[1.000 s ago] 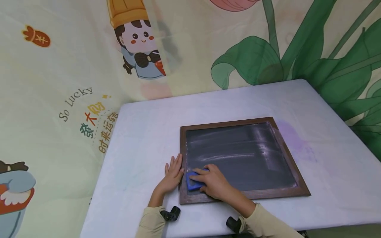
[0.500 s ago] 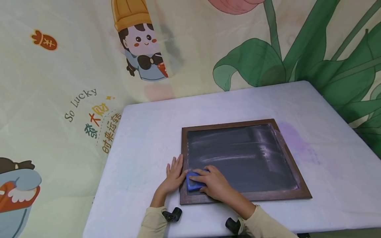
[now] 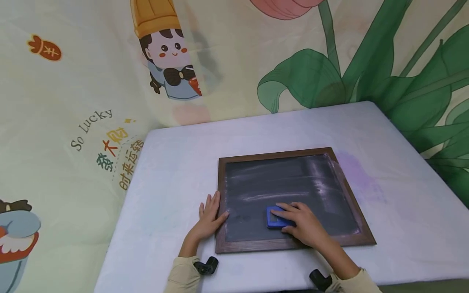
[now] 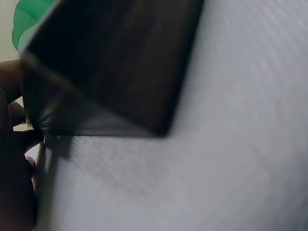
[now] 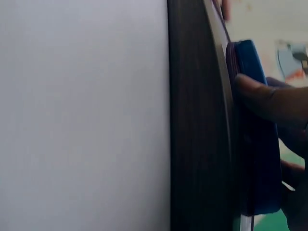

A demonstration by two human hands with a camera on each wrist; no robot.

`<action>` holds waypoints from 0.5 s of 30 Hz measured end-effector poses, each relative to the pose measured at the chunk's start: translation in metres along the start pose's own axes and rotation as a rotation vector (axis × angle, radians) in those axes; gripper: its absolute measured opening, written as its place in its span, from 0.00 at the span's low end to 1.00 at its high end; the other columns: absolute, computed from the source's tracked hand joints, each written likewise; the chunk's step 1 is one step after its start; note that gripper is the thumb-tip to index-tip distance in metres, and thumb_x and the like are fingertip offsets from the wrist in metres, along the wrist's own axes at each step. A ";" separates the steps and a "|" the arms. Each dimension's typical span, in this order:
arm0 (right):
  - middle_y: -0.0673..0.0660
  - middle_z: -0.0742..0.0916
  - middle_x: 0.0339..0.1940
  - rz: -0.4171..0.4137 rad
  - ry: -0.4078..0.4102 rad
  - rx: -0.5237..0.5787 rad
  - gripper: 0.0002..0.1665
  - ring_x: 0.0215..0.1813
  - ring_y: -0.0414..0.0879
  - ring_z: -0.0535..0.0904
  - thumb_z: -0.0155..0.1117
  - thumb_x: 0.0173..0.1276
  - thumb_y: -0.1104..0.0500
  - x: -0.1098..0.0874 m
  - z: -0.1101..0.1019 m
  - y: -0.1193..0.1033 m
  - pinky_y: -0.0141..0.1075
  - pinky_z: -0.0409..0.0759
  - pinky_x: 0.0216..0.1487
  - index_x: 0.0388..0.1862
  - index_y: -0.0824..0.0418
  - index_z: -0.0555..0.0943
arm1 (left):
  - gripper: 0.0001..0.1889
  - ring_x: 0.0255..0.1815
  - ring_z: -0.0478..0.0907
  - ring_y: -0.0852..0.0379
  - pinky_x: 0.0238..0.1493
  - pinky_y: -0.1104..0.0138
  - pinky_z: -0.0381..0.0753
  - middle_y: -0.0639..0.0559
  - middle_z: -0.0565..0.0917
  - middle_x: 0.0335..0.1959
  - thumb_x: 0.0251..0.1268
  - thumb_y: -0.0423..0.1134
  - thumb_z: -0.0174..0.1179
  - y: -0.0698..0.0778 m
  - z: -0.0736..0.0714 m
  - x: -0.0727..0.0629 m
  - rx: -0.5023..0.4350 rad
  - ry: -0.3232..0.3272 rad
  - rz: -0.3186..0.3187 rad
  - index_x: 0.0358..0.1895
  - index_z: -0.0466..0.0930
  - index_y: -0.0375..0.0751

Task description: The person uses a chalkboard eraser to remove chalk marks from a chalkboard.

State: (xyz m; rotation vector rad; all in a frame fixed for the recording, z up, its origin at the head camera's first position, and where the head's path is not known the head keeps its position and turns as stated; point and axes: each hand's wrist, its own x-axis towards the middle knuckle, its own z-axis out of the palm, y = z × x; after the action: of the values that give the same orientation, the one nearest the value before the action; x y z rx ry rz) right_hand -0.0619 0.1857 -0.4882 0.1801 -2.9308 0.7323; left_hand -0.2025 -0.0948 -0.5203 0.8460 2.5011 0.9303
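Observation:
A framed blackboard (image 3: 256, 179) lies on the white-covered table, with pale chalk smears across its middle and right side. My right hand (image 3: 305, 224) grips a blue board eraser (image 3: 274, 217) flat against the lower middle of the board. In the right wrist view the thumb presses along the side of the eraser (image 5: 262, 163), whose layered dark pad faces the board. At the board's left edge my left hand (image 3: 208, 219) rests with fingers spread, thumb over the brown frame (image 3: 221, 179). The left wrist view shows the frame's corner (image 4: 139, 86) and part of that hand.
White cloth covers the table (image 3: 183, 162), with a purple stain (image 3: 357, 173) right of the board. A printed wall hanging (image 3: 227, 61) stands behind the table and to its left. A dark wrist camera (image 3: 207, 266) sits on the left sleeve, another (image 3: 320, 280) on the right.
My right hand has slid the eraser rightward from the board's lower left corner to its lower middle. The left hand stays at the left edge, its thumb now over the frame.

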 end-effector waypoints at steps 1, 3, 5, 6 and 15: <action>0.53 0.77 0.61 0.013 0.001 0.004 0.36 0.55 0.55 0.72 0.73 0.46 0.56 -0.004 -0.005 0.007 0.52 0.73 0.51 0.58 0.45 0.76 | 0.40 0.73 0.28 0.38 0.64 0.43 0.23 0.37 0.42 0.73 0.67 0.47 0.48 0.000 -0.001 0.000 -0.003 0.001 0.000 0.72 0.35 0.34; 0.54 0.77 0.61 0.033 0.005 0.013 0.36 0.55 0.56 0.72 0.73 0.46 0.57 -0.013 -0.015 0.020 0.53 0.72 0.50 0.58 0.45 0.76 | 0.40 0.73 0.28 0.38 0.64 0.43 0.23 0.38 0.42 0.73 0.67 0.48 0.48 0.000 -0.001 0.001 -0.004 -0.001 0.000 0.72 0.35 0.35; 0.56 0.77 0.61 0.046 0.017 0.015 0.37 0.55 0.57 0.72 0.73 0.45 0.58 -0.023 -0.024 0.033 0.54 0.72 0.49 0.58 0.46 0.76 | 0.41 0.73 0.28 0.38 0.64 0.43 0.23 0.38 0.42 0.73 0.67 0.48 0.48 -0.001 -0.001 0.001 -0.001 -0.007 -0.002 0.72 0.34 0.35; 0.57 0.77 0.60 0.049 0.028 0.016 0.37 0.54 0.57 0.72 0.73 0.45 0.59 -0.028 -0.029 0.039 0.54 0.72 0.49 0.58 0.47 0.76 | 0.41 0.73 0.28 0.38 0.64 0.43 0.23 0.38 0.42 0.73 0.67 0.48 0.49 -0.001 -0.001 0.001 -0.001 -0.007 0.000 0.72 0.35 0.35; 0.64 0.78 0.58 0.107 0.096 0.016 0.38 0.53 0.64 0.70 0.74 0.42 0.60 -0.058 -0.052 0.075 0.60 0.67 0.48 0.58 0.49 0.76 | 0.41 0.73 0.29 0.38 0.65 0.44 0.23 0.38 0.43 0.73 0.66 0.47 0.50 -0.002 0.002 0.000 -0.004 0.003 0.005 0.72 0.35 0.36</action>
State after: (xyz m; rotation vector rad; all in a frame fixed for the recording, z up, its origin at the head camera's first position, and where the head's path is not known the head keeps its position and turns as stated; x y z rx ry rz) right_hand -0.0111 0.2809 -0.4851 -0.0107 -2.8624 0.7569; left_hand -0.2021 -0.0949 -0.5228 0.8501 2.4998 0.9388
